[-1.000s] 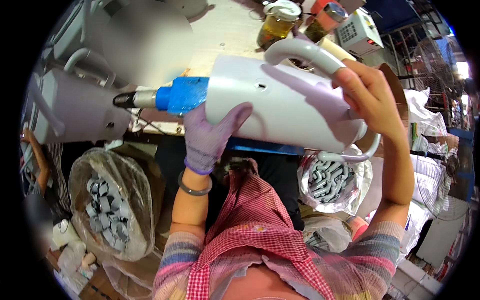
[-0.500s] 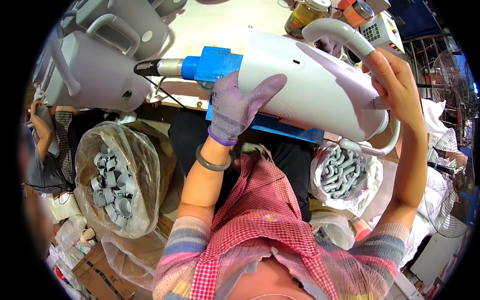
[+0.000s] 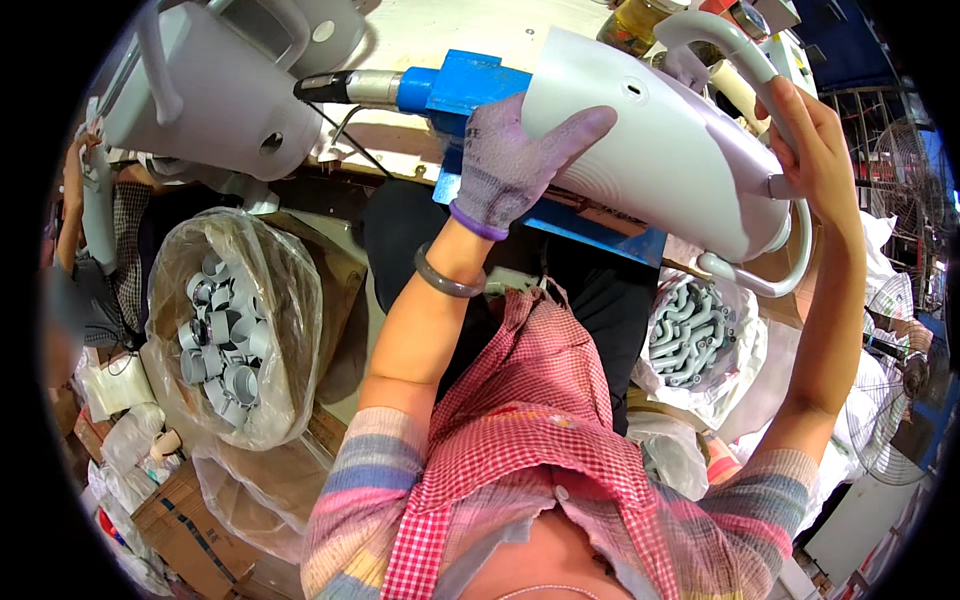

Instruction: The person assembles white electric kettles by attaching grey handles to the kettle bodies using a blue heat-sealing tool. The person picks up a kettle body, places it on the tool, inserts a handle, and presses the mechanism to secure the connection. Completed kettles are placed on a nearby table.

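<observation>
While the head view looks straight down, we note the left hand (image 3: 510,165), in a grey knit glove with a purple cuff, spread flat with fingers wide against the side of a large white plastic housing (image 3: 660,150); it presses on the shell rather than closing round it. The housing lies tilted across the upper middle of the frame, its narrow end toward the left, raised above the pale desk (image 3: 450,40). The right hand (image 3: 805,140), bare, is closed round the housing's curved white handle (image 3: 735,50) at the upper right, fingers wrapped over it.

At the narrow end we see a blue fixture (image 3: 455,85) with a metal nozzle (image 3: 345,88) sticking out to the left; the housing sits against this blue part. A second white housing (image 3: 215,85) rests on the desk at the upper left, well apart from the hands.

Below the desk, to the left of the person's lap, a clear plastic bag (image 3: 235,320) holds grey ring-shaped parts. To the right, another bag (image 3: 700,335) holds grey curved handle-like parts. A dark bangle (image 3: 450,280) circles the left wrist. A cardboard box (image 3: 190,520) sits on the floor at lower left.
</observation>
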Motion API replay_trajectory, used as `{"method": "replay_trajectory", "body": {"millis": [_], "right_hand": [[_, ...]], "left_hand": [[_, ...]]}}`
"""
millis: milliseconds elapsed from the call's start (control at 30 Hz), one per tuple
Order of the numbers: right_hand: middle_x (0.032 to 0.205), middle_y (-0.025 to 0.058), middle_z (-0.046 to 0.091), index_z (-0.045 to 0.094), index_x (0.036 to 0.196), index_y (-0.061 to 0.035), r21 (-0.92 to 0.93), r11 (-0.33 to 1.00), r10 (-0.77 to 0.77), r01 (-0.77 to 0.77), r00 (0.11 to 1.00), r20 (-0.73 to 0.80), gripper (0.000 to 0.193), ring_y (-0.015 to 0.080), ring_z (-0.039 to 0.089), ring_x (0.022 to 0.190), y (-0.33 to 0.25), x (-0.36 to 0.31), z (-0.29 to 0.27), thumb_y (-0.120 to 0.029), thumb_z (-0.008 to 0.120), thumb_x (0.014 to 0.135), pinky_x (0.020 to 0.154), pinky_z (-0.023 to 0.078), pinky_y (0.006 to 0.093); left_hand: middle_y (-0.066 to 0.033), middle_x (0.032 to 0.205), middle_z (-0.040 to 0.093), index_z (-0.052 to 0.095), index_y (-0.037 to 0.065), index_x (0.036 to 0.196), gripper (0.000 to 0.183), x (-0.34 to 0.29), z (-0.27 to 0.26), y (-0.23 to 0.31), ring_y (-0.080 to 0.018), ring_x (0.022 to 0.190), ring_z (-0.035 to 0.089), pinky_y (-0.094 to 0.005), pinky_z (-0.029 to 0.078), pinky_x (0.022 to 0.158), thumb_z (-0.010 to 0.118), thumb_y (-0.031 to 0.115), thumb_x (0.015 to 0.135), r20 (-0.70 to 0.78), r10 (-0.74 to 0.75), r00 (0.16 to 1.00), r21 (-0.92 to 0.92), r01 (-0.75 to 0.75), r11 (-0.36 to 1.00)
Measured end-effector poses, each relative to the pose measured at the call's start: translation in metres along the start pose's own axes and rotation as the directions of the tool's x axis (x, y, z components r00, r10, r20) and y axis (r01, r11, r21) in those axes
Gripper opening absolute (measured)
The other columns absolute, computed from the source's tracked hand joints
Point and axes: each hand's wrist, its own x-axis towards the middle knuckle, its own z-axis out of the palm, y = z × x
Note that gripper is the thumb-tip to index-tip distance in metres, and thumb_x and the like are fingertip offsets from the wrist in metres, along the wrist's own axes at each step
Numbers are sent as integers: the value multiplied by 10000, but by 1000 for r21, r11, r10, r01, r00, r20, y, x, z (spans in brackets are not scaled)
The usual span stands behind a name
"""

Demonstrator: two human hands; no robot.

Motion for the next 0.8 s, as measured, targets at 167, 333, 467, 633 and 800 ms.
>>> {"method": "replay_trajectory", "body": {"millis": [167,333,467,633,800], "right_hand": [[535,-94,306,619,881,-18,-19,1000,-3,3,1000,-11,523,24,249,482,-4,1,-1,-510,496,1008,475,151,252],[534,-94,307,621,881,-26,8,999,51,-51,999,5,511,25,253,478,-5,1,-1,-507,501,1005,466,160,246],[522,-87,312,620,879,-39,22,999,25,-25,1000,-1,499,25,265,462,-2,0,-1,-500,486,1013,451,170,240],[508,-77,327,617,865,-50,-30,999,-37,37,999,-1,490,30,287,443,5,1,-3,-484,459,1029,443,183,241],[589,-43,437,661,859,-27,-57,998,-5,6,1000,23,488,57,398,535,-13,-4,-1,-489,561,977,476,294,265]], "left_hand": [[-115,850,751,734,-17,1001,528,2,2,-4,-204,774,734,-314,566,730,773,480,826,-19,53,998,-6,-53,999],[-119,860,751,736,-9,998,508,1,0,0,-199,786,733,-320,565,734,774,468,829,-14,18,1000,53,-18,998],[-119,864,751,735,-4,1000,491,0,0,-1,-197,791,731,-322,562,738,774,456,832,-22,34,999,88,-32,996],[-110,886,754,728,-14,1026,452,-3,1,5,-169,791,716,-305,552,745,783,394,841,-38,-28,999,43,29,999],[-78,953,748,721,-20,1067,338,-3,7,6,-111,847,663,-274,530,784,783,247,869,-56,-36,998,-95,30,995]]}}
